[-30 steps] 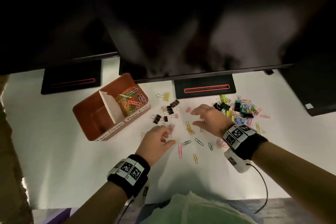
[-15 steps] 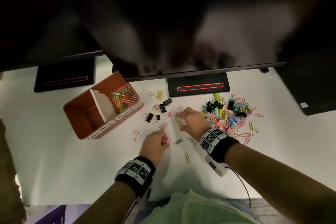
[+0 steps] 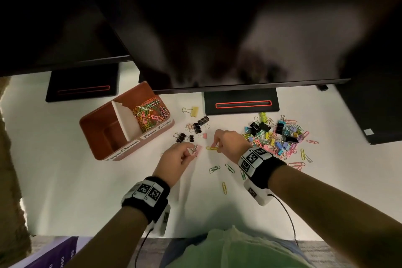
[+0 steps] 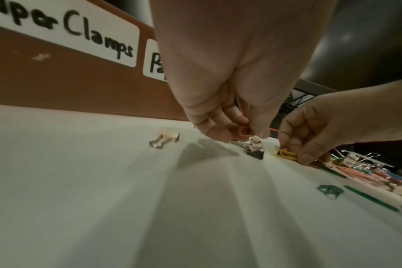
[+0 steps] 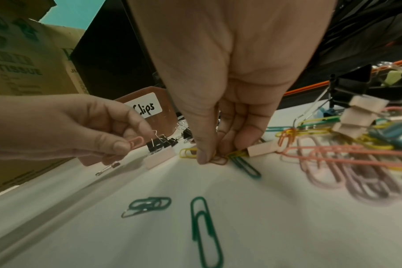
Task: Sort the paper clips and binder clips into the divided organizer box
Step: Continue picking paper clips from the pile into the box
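Observation:
The brown organizer box [image 3: 102,135] stands at the left, split by a white divider; its right compartment holds several coloured paper clips [image 3: 150,113]. My left hand [image 3: 192,153] pinches a pink paper clip [image 5: 135,142] between thumb and forefinger, just above a pink binder clip [image 5: 160,157] and a black one [image 4: 255,154]. My right hand [image 3: 217,145] is down on the table, with thumb and fingers pinching a yellow paper clip [image 3: 212,148]. A green paper clip [image 5: 246,166] lies right by those fingertips. A mixed pile of clips [image 3: 276,137] sits to the right.
Black binder clips [image 3: 201,123] and a yellow one [image 3: 192,110] lie between box and hands. Loose green [image 3: 214,168] and yellow [image 3: 224,187] paper clips lie near the table's front. Monitor stands [image 3: 241,104] and a dark screen [image 3: 239,85] overhang the back. A small pale binder clip [image 4: 164,138] lies left of my left hand.
My left hand picked the pink paper clip off the table and now holds it. My right hand moved left and closed its fingers on the yellow paper clip.

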{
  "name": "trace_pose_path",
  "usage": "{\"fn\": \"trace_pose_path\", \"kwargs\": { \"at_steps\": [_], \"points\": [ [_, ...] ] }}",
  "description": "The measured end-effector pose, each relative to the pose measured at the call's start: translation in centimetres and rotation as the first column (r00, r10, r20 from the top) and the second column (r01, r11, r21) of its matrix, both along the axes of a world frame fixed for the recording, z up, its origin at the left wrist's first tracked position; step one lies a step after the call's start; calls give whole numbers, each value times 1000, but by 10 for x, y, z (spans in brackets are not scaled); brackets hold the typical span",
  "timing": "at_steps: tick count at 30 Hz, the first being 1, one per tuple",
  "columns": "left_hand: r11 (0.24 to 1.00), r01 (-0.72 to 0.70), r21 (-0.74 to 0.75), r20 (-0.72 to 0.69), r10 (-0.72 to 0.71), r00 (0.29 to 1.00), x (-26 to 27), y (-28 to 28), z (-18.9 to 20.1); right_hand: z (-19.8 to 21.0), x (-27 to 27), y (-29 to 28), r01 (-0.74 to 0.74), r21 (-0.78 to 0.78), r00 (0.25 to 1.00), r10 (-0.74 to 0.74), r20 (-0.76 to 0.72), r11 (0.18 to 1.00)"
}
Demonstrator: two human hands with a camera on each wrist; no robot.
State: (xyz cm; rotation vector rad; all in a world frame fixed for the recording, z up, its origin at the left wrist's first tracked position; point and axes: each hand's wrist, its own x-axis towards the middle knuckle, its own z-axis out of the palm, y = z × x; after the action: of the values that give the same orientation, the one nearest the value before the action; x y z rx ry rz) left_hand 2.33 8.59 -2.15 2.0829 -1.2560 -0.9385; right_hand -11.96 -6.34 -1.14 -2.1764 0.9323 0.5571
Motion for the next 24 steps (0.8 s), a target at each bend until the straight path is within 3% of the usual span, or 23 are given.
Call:
{"fn": "trace_pose_path", "kwargs": {
  "at_steps": [6, 15, 20, 24],
  "points": [
    [998, 53, -13, 19, -53, 998, 1, -13, -8, -1, 2, -3, 75, 48, 997, -75, 7, 996],
    [996, 19, -91, 47, -15, 999, 2, -13, -16, 7, -22, -8, 152, -23, 960, -142, 242, 988],
    [996, 8, -84, 88, -1, 996, 6, -14, -9, 9, -36, -12, 125, -102, 960, -94, 263, 987],
    [993, 21, -113, 42, -16, 999, 7, -14, 1, 11, -49, -9, 69, -122, 972, -39, 232, 990]
  ]
}}
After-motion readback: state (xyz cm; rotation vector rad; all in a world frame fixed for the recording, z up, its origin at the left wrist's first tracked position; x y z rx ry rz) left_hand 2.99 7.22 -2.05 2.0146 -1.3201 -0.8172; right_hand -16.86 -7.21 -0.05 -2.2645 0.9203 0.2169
